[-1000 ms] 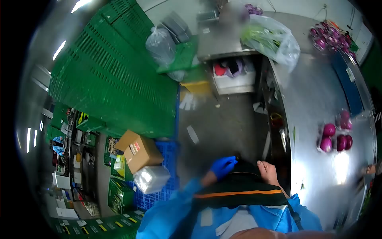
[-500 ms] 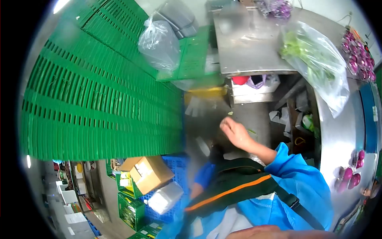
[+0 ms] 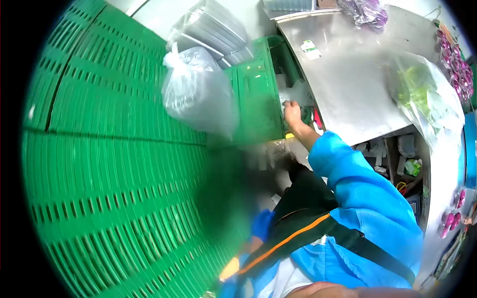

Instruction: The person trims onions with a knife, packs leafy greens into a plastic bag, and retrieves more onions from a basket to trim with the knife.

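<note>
My bare right hand (image 3: pixel 293 113) reaches into the gap between a green crate stack and the steel table. Its fingers are curled closed beside crumpled translucent plastic (image 3: pixel 296 93); whether they hold it I cannot tell. My left hand (image 3: pixel 262 224), in a blue glove, hangs low beside my dark apron, its fingers not clearly visible. Left of the right hand is the green crate top (image 3: pixel 258 94), with a knotted clear plastic bag (image 3: pixel 196 92) and stacked clear plastic containers (image 3: pixel 213 30) on it.
Tall green crates (image 3: pixel 114 174) wall off the left side. On the steel table (image 3: pixel 343 84) are a small white-green label (image 3: pixel 310 49), a bag of leafy greens (image 3: pixel 422 94) and packs of purple produce (image 3: pixel 454 69). Shelves below the table hold assorted items (image 3: pixel 412 166).
My right hand has moved forward and up, from above the floor to the gap beside the table. The view has shifted, bringing the crates and plastic bag nearer.
</note>
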Motion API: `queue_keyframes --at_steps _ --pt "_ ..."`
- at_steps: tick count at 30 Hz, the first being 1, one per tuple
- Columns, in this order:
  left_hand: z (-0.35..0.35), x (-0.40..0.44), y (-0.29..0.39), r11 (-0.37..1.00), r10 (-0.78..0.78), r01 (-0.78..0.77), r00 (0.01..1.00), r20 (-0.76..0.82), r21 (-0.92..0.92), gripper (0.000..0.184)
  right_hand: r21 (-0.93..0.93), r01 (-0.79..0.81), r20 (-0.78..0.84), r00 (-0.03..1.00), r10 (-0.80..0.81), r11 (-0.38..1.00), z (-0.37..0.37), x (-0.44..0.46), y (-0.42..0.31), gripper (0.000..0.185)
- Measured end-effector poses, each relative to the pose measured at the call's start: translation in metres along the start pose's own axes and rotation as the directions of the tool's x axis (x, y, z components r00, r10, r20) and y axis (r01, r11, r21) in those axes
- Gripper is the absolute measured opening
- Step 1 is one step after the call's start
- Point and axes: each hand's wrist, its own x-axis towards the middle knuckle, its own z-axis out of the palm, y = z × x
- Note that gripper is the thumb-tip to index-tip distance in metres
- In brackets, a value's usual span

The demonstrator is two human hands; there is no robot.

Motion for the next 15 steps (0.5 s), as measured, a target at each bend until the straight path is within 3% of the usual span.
queue_keyframes --at_steps 1,3,4,5,6,7,8,9,10,11,12,13,15 --pt "-0.005 0.013 -0.009 0.988 -0.124 0.122 0.992 -0.011 -0.089 0.03 -0.11 0.062 -0.07 0.995 -0.069 0.992 0.014 0.024 0.0 0.03" --pt "-0.014 0.04 -0.026 0.896 -0.366 0.342 0.93 -0.033 -0.282 0.03 -0.104 -0.085 -0.136 0.988 0.07 0.991 0.048 0.078 0.014 0.029" --pt "-0.019 0.056 -0.059 0.799 -0.496 0.47 0.868 0.031 -0.376 0.031 -0.158 -0.099 -0.202 0.977 0.066 0.982 0.065 0.109 0.028 0.03" --pt "-0.03 0.071 -0.096 0.675 -0.611 0.586 0.785 0.105 -0.448 0.033 -0.203 -0.224 -0.23 0.957 0.176 0.953 0.073 0.127 0.02 0.031" --pt "-0.037 0.075 -0.082 0.871 -0.444 0.454 0.891 0.096 -0.186 0.032 -0.256 -0.255 -0.252 0.949 0.19 0.933 0.09 0.157 0.042 0.033" --pt "-0.043 0.079 -0.068 0.96 -0.251 0.237 0.965 0.083 0.149 0.031 -0.287 -0.281 -0.264 0.942 0.207 0.916 0.1 0.181 0.06 0.035" --pt "-0.05 0.083 -0.052 0.906 -0.055 0.022 0.996 0.067 0.423 0.031 -0.317 -0.308 -0.275 0.935 0.224 0.897 0.109 0.204 0.078 0.038" --pt "-0.051 0.095 -0.057 0.954 -0.3 0.296 0.948 0.105 0.05 0.034 -0.33 -0.323 -0.273 0.932 0.238 0.887 0.112 0.219 0.08 0.041" --pt "-0.052 0.108 -0.063 0.784 -0.525 0.54 0.84 0.137 -0.307 0.037 -0.346 -0.334 -0.267 0.931 0.249 0.877 0.117 0.234 0.086 0.045" --pt "-0.052 0.122 -0.088 0.351 -0.73 0.712 0.615 0.298 -0.608 0.041 -0.393 -0.287 -0.255 0.947 0.196 0.874 0.122 0.244 0.098 0.051" --pt "-0.054 0.133 -0.045 0.748 -0.557 0.566 0.819 0.137 -0.347 0.039 -0.438 -0.24 -0.24 0.96 0.145 0.866 0.125 0.252 0.116 0.057" --pt "-0.055 0.142 -0.051 0.779 -0.54 0.566 0.824 0.17 -0.27 0.038 -0.482 -0.195 -0.224 0.97 0.095 0.854 0.127 0.259 0.134 0.063" --pt "-0.061 0.159 -0.062 0.834 -0.502 0.54 0.829 0.248 -0.117 0.038 -0.612 -0.223 -0.053 0.969 0.243 0.759 0.124 0.275 0.171 0.068"
